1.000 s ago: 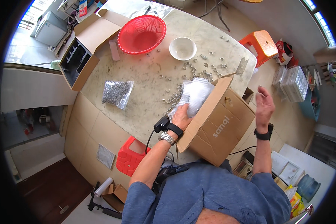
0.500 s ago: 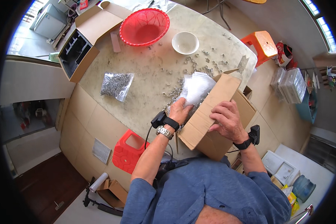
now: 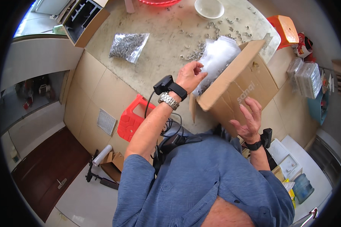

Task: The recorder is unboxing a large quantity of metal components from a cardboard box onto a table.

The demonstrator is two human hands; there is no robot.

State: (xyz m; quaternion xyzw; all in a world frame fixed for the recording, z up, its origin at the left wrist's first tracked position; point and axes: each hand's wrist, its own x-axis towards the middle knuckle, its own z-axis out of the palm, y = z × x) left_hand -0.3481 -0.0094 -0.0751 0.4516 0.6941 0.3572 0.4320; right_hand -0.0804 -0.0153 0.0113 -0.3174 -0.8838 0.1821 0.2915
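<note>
A brown cardboard box (image 3: pixel 250 81) leans at the near edge of the table, its opening towards the tabletop. Clear plastic bags (image 3: pixel 219 53) lie in a pile along that opening, with small metal rings showing beneath them. My left hand (image 3: pixel 189 79) is beside the bags' left edge, fingers bent and thumb apart, with nothing plainly gripped. Off the box's near side, my right hand (image 3: pixel 249 121) is open, its fingers spread. Loose metal rings (image 3: pixel 212 25) are scattered on the table beyond the bags.
A sealed bag of small metal parts (image 3: pixel 128 47) lies on the table (image 3: pixel 161 41) to the left. Farther back are a white bowl (image 3: pixel 209 9) and a red basket (image 3: pixel 159 2). An open carton (image 3: pixel 90 28) stands far left; a red stool (image 3: pixel 134 119) is below the table edge.
My right hand has let go of the box's flap and drawn back towards me. The box has tipped, showing more of its outer side. My left hand has loosened at the bags; the view has shifted.
</note>
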